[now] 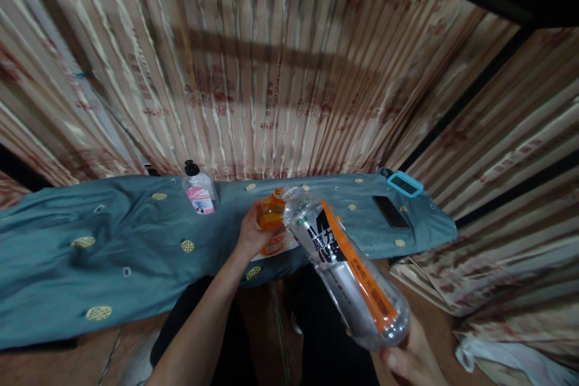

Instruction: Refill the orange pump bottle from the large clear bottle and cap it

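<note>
Covering the surface, a teal cloth (pixel 113 253) carries a pink-labelled pump bottle (pixel 199 192); nearer, the right hand (pixel 414 359) clasps a tilted clear bottle (pixel 348 268), its mouth touching the orange bottle (pixel 272 220) that the left hand (pixel 251 234) clasps.

the clear bottle (pixel 348 265) bears a large dark "m", seemingly with chinese characters, otherwise unreadable.

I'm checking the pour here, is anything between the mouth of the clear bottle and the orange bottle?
Nothing visible. The clear bottle, tilted in the right hand, has its mouth right against the top of the orange bottle that the left hand holds over the blue cloth.
</note>
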A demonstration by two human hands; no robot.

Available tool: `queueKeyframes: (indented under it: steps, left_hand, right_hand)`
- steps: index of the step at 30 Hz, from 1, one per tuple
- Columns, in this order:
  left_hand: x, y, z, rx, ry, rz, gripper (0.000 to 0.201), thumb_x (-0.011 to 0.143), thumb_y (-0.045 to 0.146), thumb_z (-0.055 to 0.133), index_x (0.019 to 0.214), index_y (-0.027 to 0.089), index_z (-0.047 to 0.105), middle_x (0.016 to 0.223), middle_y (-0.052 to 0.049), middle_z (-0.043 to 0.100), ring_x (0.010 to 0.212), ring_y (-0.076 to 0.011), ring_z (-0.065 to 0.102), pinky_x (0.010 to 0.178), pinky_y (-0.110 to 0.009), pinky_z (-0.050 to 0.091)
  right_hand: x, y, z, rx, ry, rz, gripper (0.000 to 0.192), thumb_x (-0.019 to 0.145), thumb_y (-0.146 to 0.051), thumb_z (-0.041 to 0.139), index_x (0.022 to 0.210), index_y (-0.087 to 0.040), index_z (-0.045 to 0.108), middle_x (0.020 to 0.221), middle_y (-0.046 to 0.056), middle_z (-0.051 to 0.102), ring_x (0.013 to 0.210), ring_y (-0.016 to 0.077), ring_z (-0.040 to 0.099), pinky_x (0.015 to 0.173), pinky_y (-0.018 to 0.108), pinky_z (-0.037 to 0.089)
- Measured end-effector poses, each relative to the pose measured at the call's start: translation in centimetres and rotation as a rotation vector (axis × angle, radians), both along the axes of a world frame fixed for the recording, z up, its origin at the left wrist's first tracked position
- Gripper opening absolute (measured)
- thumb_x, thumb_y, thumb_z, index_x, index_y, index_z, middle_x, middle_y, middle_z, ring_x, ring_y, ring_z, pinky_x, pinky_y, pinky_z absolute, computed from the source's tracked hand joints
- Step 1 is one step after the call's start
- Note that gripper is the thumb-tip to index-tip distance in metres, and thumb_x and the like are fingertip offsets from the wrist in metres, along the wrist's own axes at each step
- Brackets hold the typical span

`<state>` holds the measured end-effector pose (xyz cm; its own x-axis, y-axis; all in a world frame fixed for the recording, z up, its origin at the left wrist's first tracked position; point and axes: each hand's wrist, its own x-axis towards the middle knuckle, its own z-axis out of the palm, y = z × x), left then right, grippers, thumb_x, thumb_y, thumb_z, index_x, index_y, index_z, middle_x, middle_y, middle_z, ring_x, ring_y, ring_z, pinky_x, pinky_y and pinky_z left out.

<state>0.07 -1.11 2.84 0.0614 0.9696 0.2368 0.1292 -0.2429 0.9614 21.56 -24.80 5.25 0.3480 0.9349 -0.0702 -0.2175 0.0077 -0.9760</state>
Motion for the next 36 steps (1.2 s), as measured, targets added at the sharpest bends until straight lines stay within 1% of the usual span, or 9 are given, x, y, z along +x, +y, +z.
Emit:
queueKeyframes:
  steps: [3, 7, 10, 15, 19, 22, 27, 33, 36]
  left_hand:
    - [0.1, 0.0, -0.1, 0.003, -0.009, -0.004, 0.056, 0.052, 0.025, 0.083, 0.102, 0.019, 0.058, 0.100, -0.004, 0.074, 0.095, -0.0250, 0.071, 0.092, -0.042, 0.056]
    - [0.3, 0.0, -0.1, -0.005, -0.016, -0.006, 0.058, 0.050, 0.025, 0.084, 0.102, 0.021, 0.058, 0.100, -0.002, 0.074, 0.096, -0.0245, 0.072, 0.093, -0.041, 0.056]
    - [0.4, -0.1, 0.0, -0.008, -0.001, 0.019, 0.061, 0.048, 0.026, 0.085, 0.103, 0.020, 0.059, 0.099, -0.002, 0.074, 0.095, -0.0247, 0.072, 0.092, -0.041, 0.056]
    - [0.5, -0.4, 0.5, -0.024, 0.050, 0.055, 0.061, 0.048, 0.028, 0.086, 0.103, 0.020, 0.060, 0.097, -0.002, 0.075, 0.092, -0.0247, 0.072, 0.089, -0.039, 0.056]
    - [0.5, -0.5, 0.8, -0.021, 0.080, 0.078, 0.058, 0.047, 0.030, 0.086, 0.099, 0.020, 0.061, 0.093, 0.000, 0.075, 0.088, -0.0232, 0.072, 0.083, -0.036, 0.057]
    - [0.5, -0.6, 0.9, -0.023, 0.082, 0.087, 0.057, 0.048, 0.029, 0.085, 0.099, 0.020, 0.061, 0.093, 0.000, 0.075, 0.089, -0.0230, 0.072, 0.083, -0.036, 0.057]
    - [0.6, -0.6, 0.9, -0.051, 0.059, 0.069, 0.061, 0.045, 0.025, 0.085, 0.101, 0.020, 0.060, 0.094, 0.000, 0.076, 0.090, -0.0231, 0.072, 0.083, -0.035, 0.058]
    - [0.5, -0.4, 0.4, -0.006, 0.055, 0.060, 0.058, 0.050, 0.028, 0.084, 0.102, 0.021, 0.060, 0.098, -0.002, 0.076, 0.093, -0.0243, 0.073, 0.087, -0.037, 0.058]
    - [0.3, -0.2, -0.2, 0.007, 0.035, 0.032, 0.058, 0.051, 0.027, 0.083, 0.104, 0.021, 0.059, 0.102, -0.003, 0.076, 0.097, -0.0247, 0.073, 0.090, -0.038, 0.058]
  right_hand:
    - [0.3, 0.1, -0.1, -0.018, -0.010, 0.066, 0.074, 0.055, -0.059, 0.092, 0.117, -0.026, 0.069, 0.118, 0.011, 0.077, 0.120, 0.0390, 0.066, 0.105, 0.048, 0.047]
    - [0.2, 0.1, -0.2, -0.013, 0.059, -0.016, 0.063, 0.052, -0.056, 0.093, 0.104, -0.029, 0.072, 0.110, 0.008, 0.079, 0.121, 0.0384, 0.066, 0.105, 0.048, 0.046]
    - [0.0, 0.1, 0.0, -0.028, 0.101, -0.025, 0.058, 0.050, -0.050, 0.095, 0.099, -0.030, 0.071, 0.110, 0.006, 0.079, 0.115, 0.0368, 0.069, 0.103, 0.048, 0.047]
    - [0.0, 0.3, 0.6, -0.006, 0.109, -0.012, 0.059, 0.054, -0.049, 0.095, 0.103, -0.029, 0.071, 0.088, 0.004, 0.079, 0.112, 0.0366, 0.070, 0.102, 0.049, 0.047]
    - [0.0, 0.5, 0.7, 0.009, 0.122, 0.007, 0.060, 0.053, -0.047, 0.097, 0.102, -0.027, 0.070, 0.086, 0.003, 0.078, 0.108, 0.0366, 0.071, 0.099, 0.050, 0.049]
    - [-0.1, 0.6, 0.7, 0.020, 0.136, 0.035, 0.060, 0.054, -0.046, 0.097, 0.105, -0.028, 0.070, 0.091, 0.003, 0.079, 0.108, 0.0354, 0.071, 0.099, 0.049, 0.051]
    - [-0.3, 0.6, 0.7, 0.012, 0.140, 0.039, 0.063, 0.055, -0.049, 0.095, 0.109, -0.028, 0.069, 0.115, 0.006, 0.077, 0.111, 0.0339, 0.071, 0.103, 0.049, 0.049]
    - [0.4, 0.4, 0.2, -0.009, 0.111, 0.024, 0.062, 0.056, -0.053, 0.094, 0.107, -0.028, 0.070, 0.119, 0.007, 0.076, 0.116, 0.0361, 0.068, 0.105, 0.049, 0.047]
    - [0.9, 0.0, -0.5, -0.042, 0.101, -0.008, 0.067, 0.056, -0.055, 0.092, 0.113, -0.030, 0.068, 0.123, 0.007, 0.075, 0.122, 0.0388, 0.064, 0.109, 0.054, 0.042]
